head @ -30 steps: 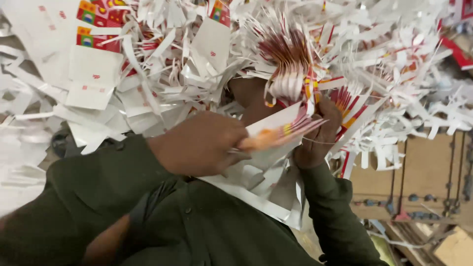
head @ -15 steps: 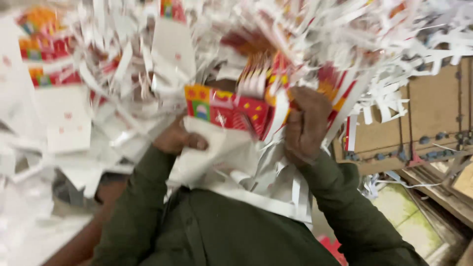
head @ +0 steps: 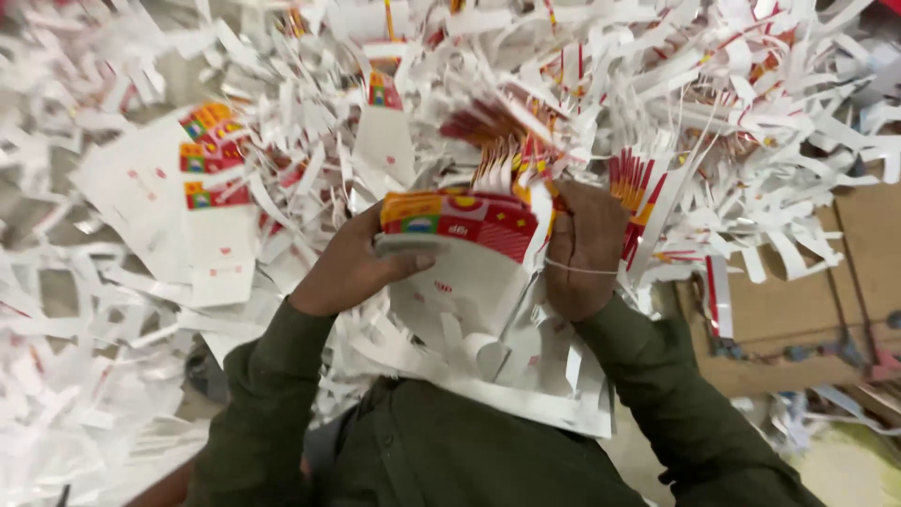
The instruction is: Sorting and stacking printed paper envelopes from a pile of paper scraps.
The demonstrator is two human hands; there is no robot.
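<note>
Held just above the person's lap amid white paper offcuts (head: 113, 376), the fanned stack of thin white card blanks with red-and-yellow printed tops (head: 465, 235) looks light, floppy and slippery, so the left hand (head: 352, 268) pinches its lower edge in a closed grip while the right hand (head: 587, 249) clamps the side.

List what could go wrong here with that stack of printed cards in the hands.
The stack of cards is fanned and gripped only at its edges by the left hand and right hand, so cards might slip out. Anything dropped would probably be hard to spot in the heap of paper strips all around. Thin card edges pressed against bare fingers could also give a paper cut.
</note>
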